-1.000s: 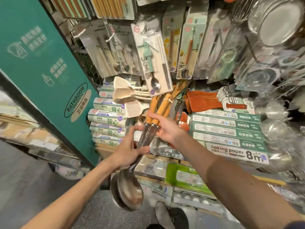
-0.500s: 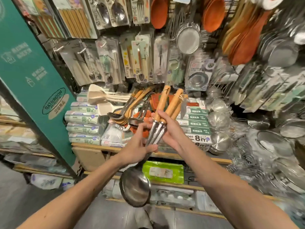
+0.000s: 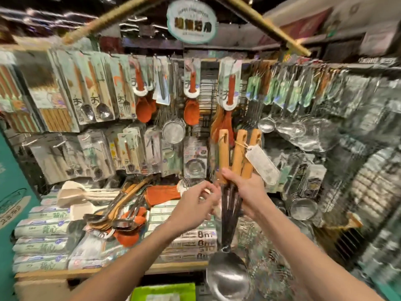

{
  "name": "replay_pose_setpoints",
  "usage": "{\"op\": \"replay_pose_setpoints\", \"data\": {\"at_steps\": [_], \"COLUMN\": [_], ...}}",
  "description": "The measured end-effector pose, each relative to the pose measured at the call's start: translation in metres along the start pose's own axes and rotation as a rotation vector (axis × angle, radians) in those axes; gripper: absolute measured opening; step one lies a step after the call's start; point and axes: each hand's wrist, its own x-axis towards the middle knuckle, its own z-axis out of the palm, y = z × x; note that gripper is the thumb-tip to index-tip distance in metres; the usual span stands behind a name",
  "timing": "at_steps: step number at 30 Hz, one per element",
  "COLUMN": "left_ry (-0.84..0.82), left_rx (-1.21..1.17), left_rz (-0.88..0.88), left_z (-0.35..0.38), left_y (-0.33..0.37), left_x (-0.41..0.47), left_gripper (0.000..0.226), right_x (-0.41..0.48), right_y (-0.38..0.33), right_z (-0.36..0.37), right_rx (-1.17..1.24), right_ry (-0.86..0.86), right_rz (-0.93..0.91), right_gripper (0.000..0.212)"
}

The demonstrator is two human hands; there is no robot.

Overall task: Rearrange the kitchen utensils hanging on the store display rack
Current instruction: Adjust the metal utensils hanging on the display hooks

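Note:
My right hand (image 3: 246, 193) grips a bundle of three steel ladles by the lower ends of their wooden handles (image 3: 238, 153), handles up. Their bowls (image 3: 227, 276) hang below my wrists. A paper price tag (image 3: 261, 165) dangles from one handle on string. My left hand (image 3: 195, 207) is just left of the dark metal shafts (image 3: 230, 213), fingers loosely curled, its fingertips close to the shafts; I cannot tell whether they touch. The display rack (image 3: 206, 98) behind is hung with packaged spoons, forks, orange spatulas and strainers.
A shelf (image 3: 86, 272) below the rack carries stacked baking-paper boxes (image 3: 195, 242), loose wooden-handled utensils (image 3: 121, 205), white spatulas (image 3: 73, 195) and orange silicone pieces. Steel strainers and wire baskets (image 3: 301, 205) crowd the right side. A teal sign panel (image 3: 13, 205) stands at the left.
The bundle has been raised to a more upright hold in front of the rack, and the view has tilted up. My left hand has let go of the shafts.

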Motion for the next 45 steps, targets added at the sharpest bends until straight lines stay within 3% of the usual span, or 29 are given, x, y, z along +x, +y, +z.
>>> {"op": "replay_pose_setpoints", "data": {"at_steps": [4,11,16,20,23,26,31,37,41,45], "left_ry": [0.161,0.194,0.138,0.160,0.227,0.290,0.277,0.448,0.408,0.410], "left_rx": [-0.084,-0.158,-0.281,-0.264,-0.200,-0.088,-0.179,-0.207,-0.157,-0.013], "left_rz": [0.072,0.075,0.064,0.081,0.070,0.046,0.109,0.121,0.146,0.150], "left_z": [0.016,0.052,0.058,0.057,0.053,0.049,0.056,0.087,0.114,0.135], "left_y": [0.030,0.035,0.042,0.036,0.027,0.027,0.039,0.058,0.067,0.075], "left_x": [0.030,0.071,0.107,0.134,0.154,0.167,0.185,0.194,0.200,0.200], "left_gripper": [0.009,0.045,0.020,0.023,0.032,0.024,0.011,0.053,0.076,0.033], "right_x": [0.000,0.022,0.052,0.078,0.091,0.104,0.130,0.150,0.159,0.160], "right_y": [-0.019,-0.023,-0.024,-0.028,-0.034,-0.040,-0.054,-0.080,-0.098,-0.105], "right_z": [-0.023,-0.035,-0.038,-0.037,-0.038,-0.046,-0.066,-0.093,-0.115,-0.136], "right_rx": [-0.195,-0.323,-0.332,-0.323,-0.188,-0.095,-0.162,-0.189,-0.161,-0.217], "right_ry": [0.018,0.059,0.073,0.057,0.063,0.073,0.039,-0.077,-0.132,-0.194], "right_rz": [-0.075,-0.137,-0.143,-0.136,-0.137,-0.124,-0.139,-0.174,-0.162,-0.100], "right_gripper": [0.023,0.010,0.020,0.021,0.016,0.017,0.024,0.019,0.016,0.032]}}
